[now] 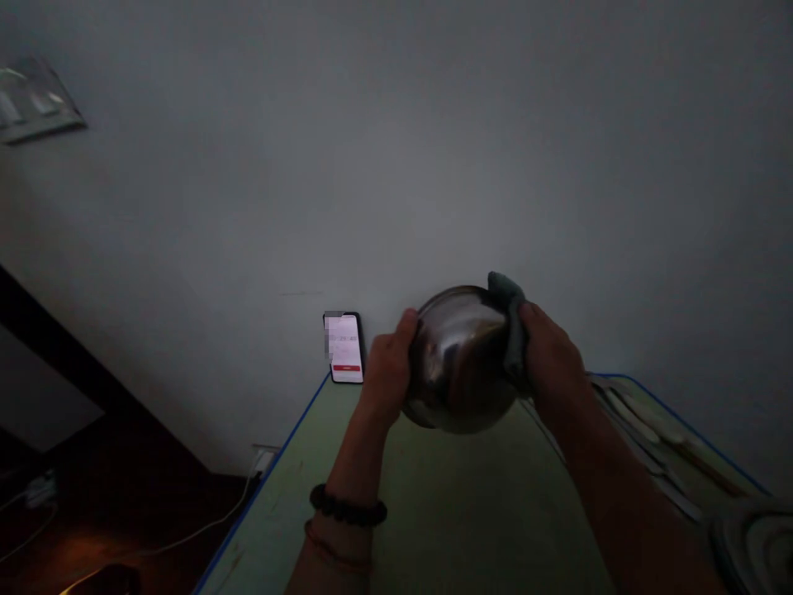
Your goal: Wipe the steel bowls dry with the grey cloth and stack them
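Raised above the table is a shiny metal bowl (462, 364), tilted with its rounded outside facing me. My left hand (389, 372) grips its left rim, thumb on the outer surface. On the opposite side my right hand (551, 355) is closed around a grey-green cloth (513, 322) pressed against the bowl's right edge. The cloth is folded over that rim. The inside of the bowl is hidden from me.
A lit phone (347, 351) leans upright against the wall at the back of the green table (471, 512). Several utensils (650, 438) lie along the right side, near stacked round dishes (756, 545). A switch plate (37, 99) is on the wall; a cable (216, 521) hangs left.
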A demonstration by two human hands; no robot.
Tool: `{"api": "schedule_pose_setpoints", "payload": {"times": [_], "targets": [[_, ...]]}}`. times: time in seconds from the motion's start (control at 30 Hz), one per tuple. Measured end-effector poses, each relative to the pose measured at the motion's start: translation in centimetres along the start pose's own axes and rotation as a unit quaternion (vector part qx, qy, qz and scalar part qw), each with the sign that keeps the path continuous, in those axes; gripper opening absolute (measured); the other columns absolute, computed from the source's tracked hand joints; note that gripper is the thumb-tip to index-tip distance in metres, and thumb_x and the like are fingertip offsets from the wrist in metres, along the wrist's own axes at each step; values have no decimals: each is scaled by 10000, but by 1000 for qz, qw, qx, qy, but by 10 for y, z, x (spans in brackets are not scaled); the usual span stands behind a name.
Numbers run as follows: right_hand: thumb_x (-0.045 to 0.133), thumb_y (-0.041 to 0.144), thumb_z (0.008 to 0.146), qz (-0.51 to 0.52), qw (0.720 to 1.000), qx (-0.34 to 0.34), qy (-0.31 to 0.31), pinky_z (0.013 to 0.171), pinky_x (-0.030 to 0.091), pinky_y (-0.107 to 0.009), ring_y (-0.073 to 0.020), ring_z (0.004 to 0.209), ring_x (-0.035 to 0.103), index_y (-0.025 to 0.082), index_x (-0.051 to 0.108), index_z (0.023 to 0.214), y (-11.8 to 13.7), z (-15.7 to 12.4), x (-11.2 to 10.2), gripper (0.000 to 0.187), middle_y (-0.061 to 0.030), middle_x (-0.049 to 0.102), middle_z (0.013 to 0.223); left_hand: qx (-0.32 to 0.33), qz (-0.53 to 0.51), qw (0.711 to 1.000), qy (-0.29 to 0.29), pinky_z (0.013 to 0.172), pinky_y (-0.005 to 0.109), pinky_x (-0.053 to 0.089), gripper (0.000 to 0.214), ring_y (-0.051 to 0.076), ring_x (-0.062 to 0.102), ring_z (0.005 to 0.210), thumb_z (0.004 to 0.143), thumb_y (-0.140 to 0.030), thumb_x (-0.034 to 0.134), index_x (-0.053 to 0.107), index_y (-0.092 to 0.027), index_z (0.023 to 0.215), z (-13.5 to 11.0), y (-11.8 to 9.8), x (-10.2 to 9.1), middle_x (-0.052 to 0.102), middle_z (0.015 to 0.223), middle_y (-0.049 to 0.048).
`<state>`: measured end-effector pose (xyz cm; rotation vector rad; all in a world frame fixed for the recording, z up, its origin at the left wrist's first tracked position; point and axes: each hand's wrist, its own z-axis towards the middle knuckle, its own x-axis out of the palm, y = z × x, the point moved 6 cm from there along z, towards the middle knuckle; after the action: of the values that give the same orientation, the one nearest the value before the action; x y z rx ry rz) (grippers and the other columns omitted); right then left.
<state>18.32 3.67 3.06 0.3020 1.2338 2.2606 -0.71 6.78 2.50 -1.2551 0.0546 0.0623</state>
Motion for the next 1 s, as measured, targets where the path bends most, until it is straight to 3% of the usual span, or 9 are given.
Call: {"api": "schedule_pose_setpoints", "payload": {"times": [0.07, 0.13, 0.3, 0.5, 0.67, 0.77, 0.9, 1.0], "targets": [[390, 463, 875, -7, 999, 45, 28, 915, 427, -461, -272, 1006, 603, 184, 661, 1054, -2, -1, 2, 428, -103, 680, 1039, 38, 75, 992, 91, 415, 259, 200, 582, 84, 261, 416, 811, -647, 430, 336, -217, 430, -7, -8, 17, 309, 430, -56], [399, 438, 870, -7, 999, 33, 42, 939, 414, -438, -253, 1042, 584, 195, 634, 1097, 4, -4, 7, 408, -93, 664, 1090, 82, 115, 980, 140, 423, 254, 200, 557, 86, 264, 435, 851, -603, 379, 314, -217, 455, -14, -14, 28, 304, 458, -55], [411, 394, 891, -43, 990, -105, 79, 946, 402, -414, -221, 1028, 569, 194, 619, 1049, 24, -10, 13, 329, -88, 641, 1078, 98, 137, 970, 175, 418, 248, 191, 540, 84, 259, 438, 859, -581, 362, 310, -214, 465, -16, -17, 30, 285, 466, -56], [473, 434, 897, -25, 986, -87, 142, 831, 457, -378, -203, 896, 610, 215, 654, 1029, 12, -1, 2, 314, -48, 691, 983, 80, 114, 965, 222, 411, 237, 183, 542, 77, 252, 447, 817, -609, 438, 389, -196, 468, -14, -9, 24, 303, 476, -59], [535, 486, 859, 9, 985, -53, 162, 792, 472, -345, -197, 860, 628, 205, 690, 1009, -5, 5, -3, 354, -34, 711, 918, 51, 98, 970, 216, 408, 237, 171, 528, 73, 267, 441, 772, -604, 517, 441, -185, 459, -9, 4, 22, 331, 462, -56], [569, 530, 821, 37, 989, -6, 140, 769, 478, -335, -202, 849, 631, 202, 706, 991, -18, 8, -10, 394, -32, 713, 875, 10, 13, 981, 193, 394, 230, 164, 552, 59, 275, 398, 714, -646, 568, 468, -179, 438, -5, 13, 16, 354, 421, -58], [610, 573, 770, 86, 990, 60, 93, 750, 483, -326, -204, 831, 633, 211, 714, 983, -33, 11, -13, 433, -34, 723, 874, -39, -129, 983, 121, 370, 222, 178, 539, 49, 316, 338, 613, -642, 675, 501, -173, 412, 2, 23, 5, 412, 378, -48], [645, 586, 722, 177, 976, 123, 38, 730, 494, -318, -199, 806, 640, 212, 703, 998, -41, 7, -8, 469, -36, 725, 880, -70, -245, 966, 43, 380, 220, 270, 473, 72, 418, 368, 602, -599, 714, 565, -168, 474, 9, 30, 1, 493, 420, -31]]}}
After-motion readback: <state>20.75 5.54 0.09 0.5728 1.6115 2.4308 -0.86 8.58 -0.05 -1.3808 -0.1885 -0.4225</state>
